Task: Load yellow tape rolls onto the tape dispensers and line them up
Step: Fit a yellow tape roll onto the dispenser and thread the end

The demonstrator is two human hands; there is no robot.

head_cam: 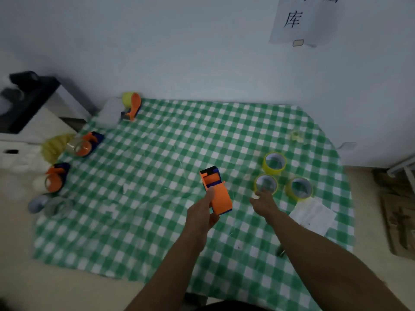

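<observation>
While the left hand (203,212) curls around an orange and blue plastic tape dispenser (216,191) above the green checked surface (157,153), the right hand (265,202), fingers loose, reaches the nearest of 3 yellow tape rolls (266,184) at 3 o'clock. I cannot tell if it touches. 3 loaded dispensers (85,144) sit around 9 o'clock, near the edge.

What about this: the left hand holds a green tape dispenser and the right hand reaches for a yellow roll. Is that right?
Not quite. The head view shows the tape dispenser in the left hand is orange, not green. The rest holds: the right hand reaches for a yellow roll.
</observation>
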